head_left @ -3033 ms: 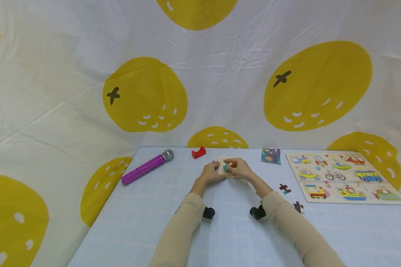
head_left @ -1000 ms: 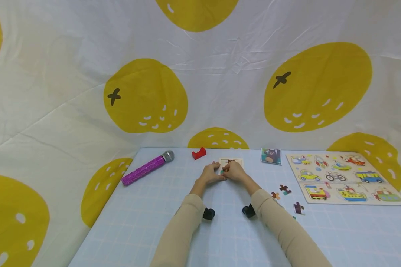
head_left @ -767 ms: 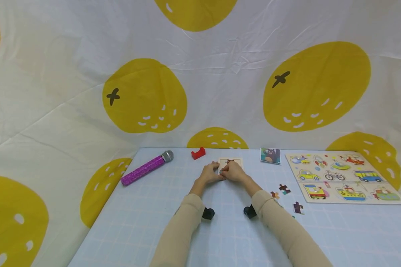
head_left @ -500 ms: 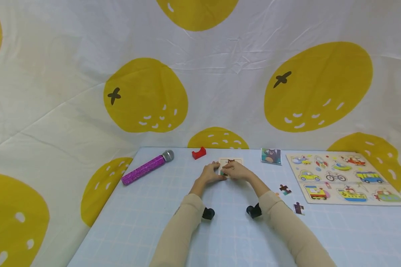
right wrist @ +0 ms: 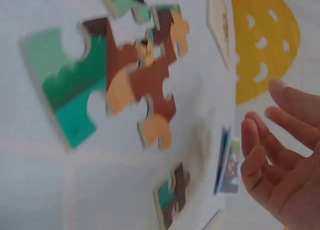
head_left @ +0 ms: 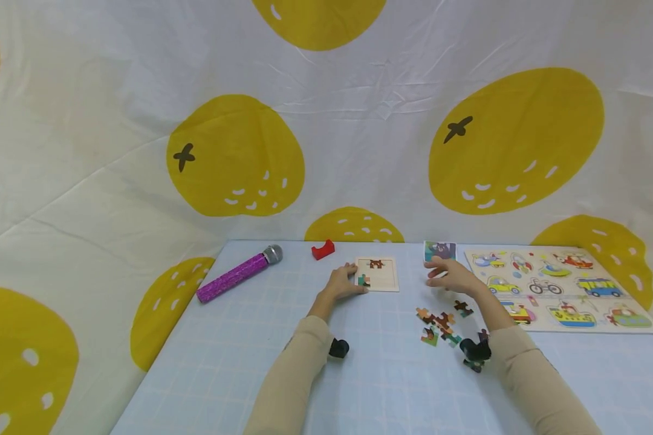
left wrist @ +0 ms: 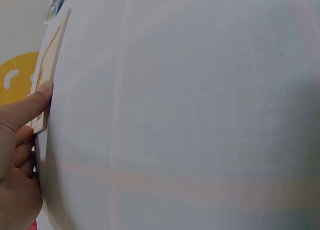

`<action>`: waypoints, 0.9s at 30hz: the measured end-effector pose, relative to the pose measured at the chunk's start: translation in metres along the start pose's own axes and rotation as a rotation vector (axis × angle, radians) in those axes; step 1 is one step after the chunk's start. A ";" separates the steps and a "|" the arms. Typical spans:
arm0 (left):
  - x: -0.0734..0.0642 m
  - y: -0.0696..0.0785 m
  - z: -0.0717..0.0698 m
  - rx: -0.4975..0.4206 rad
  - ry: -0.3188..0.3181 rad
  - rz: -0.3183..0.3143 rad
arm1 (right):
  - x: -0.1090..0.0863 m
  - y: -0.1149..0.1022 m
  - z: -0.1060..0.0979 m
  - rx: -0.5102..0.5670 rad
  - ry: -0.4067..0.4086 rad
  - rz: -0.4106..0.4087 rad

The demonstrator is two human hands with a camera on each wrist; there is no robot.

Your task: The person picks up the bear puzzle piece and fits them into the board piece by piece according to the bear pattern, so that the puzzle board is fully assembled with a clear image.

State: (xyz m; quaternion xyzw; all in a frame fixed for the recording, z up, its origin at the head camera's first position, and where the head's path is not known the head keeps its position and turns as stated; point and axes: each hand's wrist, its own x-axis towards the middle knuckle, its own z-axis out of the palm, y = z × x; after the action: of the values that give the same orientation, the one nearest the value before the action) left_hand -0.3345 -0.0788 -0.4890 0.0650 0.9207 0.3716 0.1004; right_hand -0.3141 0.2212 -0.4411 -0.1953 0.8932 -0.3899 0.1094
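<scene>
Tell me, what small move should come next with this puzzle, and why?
Probably the right hand should pick up one of the loose jigsaw pieces: it holds nothing and hovers near them, while the left hand holds the square puzzle tray, where only two pieces lie amid bare space.

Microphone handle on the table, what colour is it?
The handle is glittery purple, best seen in the head view.

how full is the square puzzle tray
Mostly empty: a brown piece at top, a partly teal piece at lower left, the tray bare elsewhere.

Beige long sleeves (head_left: 291,374), black wrist cameras (head_left: 338,348)
</scene>
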 end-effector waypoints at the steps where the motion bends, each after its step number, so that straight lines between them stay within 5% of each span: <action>1: 0.000 0.000 0.000 -0.005 -0.002 -0.005 | -0.007 0.004 -0.005 -0.025 0.001 0.029; 8: -0.002 0.001 0.001 -0.021 0.003 -0.027 | -0.043 0.021 -0.026 -0.172 0.003 0.188; 16: -0.004 0.002 0.002 0.012 0.022 -0.018 | -0.057 0.031 -0.020 -0.212 -0.039 0.321; 27: -0.003 0.003 0.001 -0.008 0.012 -0.014 | -0.054 0.033 -0.011 -0.144 -0.039 0.236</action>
State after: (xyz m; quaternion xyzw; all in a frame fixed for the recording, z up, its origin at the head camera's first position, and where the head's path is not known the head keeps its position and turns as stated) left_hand -0.3309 -0.0769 -0.4871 0.0560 0.9201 0.3750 0.0977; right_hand -0.2778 0.2719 -0.4556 -0.1039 0.9334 -0.3051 0.1577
